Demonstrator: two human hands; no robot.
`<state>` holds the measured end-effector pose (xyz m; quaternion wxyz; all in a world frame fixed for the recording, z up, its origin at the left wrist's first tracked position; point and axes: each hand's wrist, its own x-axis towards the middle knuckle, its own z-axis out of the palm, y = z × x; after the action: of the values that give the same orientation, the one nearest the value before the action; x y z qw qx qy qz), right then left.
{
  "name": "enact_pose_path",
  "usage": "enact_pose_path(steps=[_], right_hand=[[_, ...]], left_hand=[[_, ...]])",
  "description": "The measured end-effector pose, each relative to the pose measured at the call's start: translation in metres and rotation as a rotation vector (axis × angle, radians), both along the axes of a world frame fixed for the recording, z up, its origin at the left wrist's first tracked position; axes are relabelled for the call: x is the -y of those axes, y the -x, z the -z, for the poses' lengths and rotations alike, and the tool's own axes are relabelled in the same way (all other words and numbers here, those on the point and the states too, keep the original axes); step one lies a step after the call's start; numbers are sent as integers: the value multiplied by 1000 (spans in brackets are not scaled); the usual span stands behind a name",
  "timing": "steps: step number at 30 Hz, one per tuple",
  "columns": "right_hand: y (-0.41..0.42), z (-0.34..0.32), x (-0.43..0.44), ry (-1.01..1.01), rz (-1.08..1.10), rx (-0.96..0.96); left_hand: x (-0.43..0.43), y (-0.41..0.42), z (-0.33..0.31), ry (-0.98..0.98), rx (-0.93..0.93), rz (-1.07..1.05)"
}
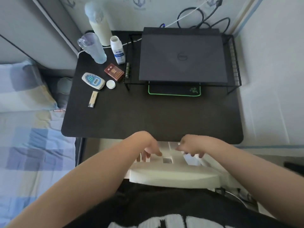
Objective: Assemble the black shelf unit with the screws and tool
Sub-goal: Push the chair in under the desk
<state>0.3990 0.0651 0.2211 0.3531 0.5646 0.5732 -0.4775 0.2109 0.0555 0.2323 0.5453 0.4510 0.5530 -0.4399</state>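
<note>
The left hand [148, 149] and right hand [190, 148] dip to the white seat [172, 176] by the bench [148, 112], maybe for parts. Too blurry to tell if they pinch anything.

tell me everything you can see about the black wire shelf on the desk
The black wire shelf is a low rack of thin black metal rods, standing upright at the back right of the desk. Its right end has a rail of close bars; slim legs meet the desk at the front corners. A closed dark laptop lies flat on top, covering most of it; a green-edged mouse pad pokes out underneath. The left hand and right hand are clear of it.
</note>
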Motion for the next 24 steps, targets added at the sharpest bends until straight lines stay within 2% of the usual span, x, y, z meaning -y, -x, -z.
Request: enact_pose_path(steps=[4,9,13,19,24], right_hand=[[-17,-22,8,-302,43,-133],[-21,-55,27,-501,62,-247],[-12,-80,42,-628,7,-254],[17,-103,55,-855,-3,-219],[57,-107,74,-998,173,-136]], left_hand=[[15,11,-11,-195,114,-77],[34,20,-25,-585,194,-176],[43,24,-37,-768,250,-265],[29,43,-52,-1081,277,-28],[14,82,-54,-1194,406,152]])
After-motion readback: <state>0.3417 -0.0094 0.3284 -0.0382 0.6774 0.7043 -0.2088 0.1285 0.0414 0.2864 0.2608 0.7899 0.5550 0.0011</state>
